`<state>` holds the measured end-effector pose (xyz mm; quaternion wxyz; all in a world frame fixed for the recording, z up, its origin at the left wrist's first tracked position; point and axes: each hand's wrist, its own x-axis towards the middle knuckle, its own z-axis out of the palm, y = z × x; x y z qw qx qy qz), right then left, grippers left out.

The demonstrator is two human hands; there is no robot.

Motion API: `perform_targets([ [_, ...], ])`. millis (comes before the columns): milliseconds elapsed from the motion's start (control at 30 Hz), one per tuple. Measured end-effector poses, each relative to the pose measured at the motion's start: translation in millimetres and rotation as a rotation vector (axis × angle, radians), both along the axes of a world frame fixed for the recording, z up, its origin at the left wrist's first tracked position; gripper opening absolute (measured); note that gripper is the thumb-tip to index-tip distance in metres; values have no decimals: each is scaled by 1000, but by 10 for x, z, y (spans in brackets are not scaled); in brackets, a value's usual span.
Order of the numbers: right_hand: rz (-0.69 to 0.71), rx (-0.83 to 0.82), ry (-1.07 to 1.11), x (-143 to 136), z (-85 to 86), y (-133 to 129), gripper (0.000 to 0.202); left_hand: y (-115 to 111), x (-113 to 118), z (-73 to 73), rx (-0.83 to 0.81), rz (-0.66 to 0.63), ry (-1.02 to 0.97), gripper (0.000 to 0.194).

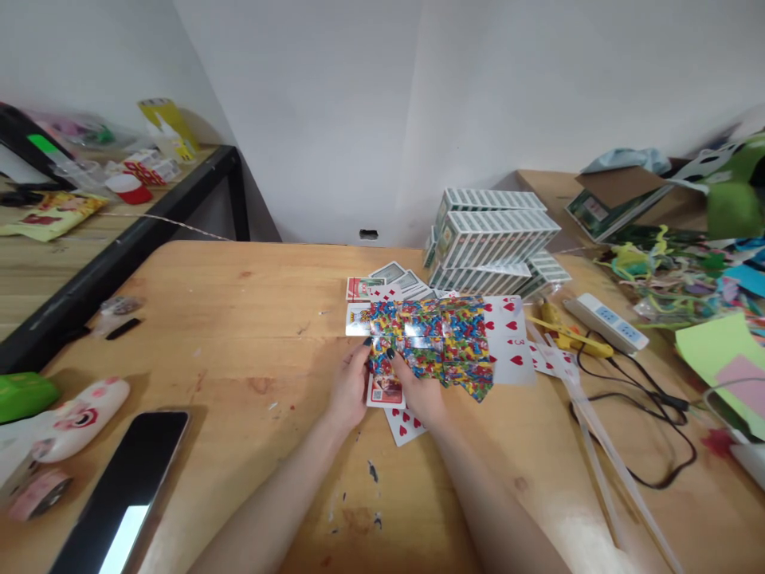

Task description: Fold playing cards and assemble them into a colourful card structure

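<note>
A panel of overlapping playing cards (427,343), faced with a bright multicoloured pattern, is held low over the table. My left hand (351,389) is closed on its lower left edge. My right hand (421,397) grips the lower edge with its thumb on top, and its other fingers are hidden underneath. A red-printed card (386,392) shows between my hands. Beneath them lies a hearts card (405,426). Past the panel's right side sticks out a large hearts card (514,343). A king card (358,318) and several other cards lie at its far left.
Striped boxes (496,239) are stacked behind the cards. To the right are a yellow glue gun (570,331), a white power strip (606,323), clear glue sticks (603,454) and a black cable (657,482). A phone (123,494) lies at the left.
</note>
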<state>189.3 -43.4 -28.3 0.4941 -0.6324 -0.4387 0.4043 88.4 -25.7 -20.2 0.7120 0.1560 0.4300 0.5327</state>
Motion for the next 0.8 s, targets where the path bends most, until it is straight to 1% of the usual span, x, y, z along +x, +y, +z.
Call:
perform_targets([
  [233,16,41,-93,-14,-29,0,40,6,11,-14,4,50,49,14],
  [367,17,69,-89,-12,-23,-6,40,15,11,-20,-5,57,74,12],
  [467,4,73,-61,-15,-12,-12,40,15,17,-17,49,33,73,10],
  [633,-70,10,13,-17,-9,-20,41,-10,18,12,147,-45,50,25],
  [800,-135,-8,110,-3,-16,-15,46,-52,10,42,140,-86,32,36],
])
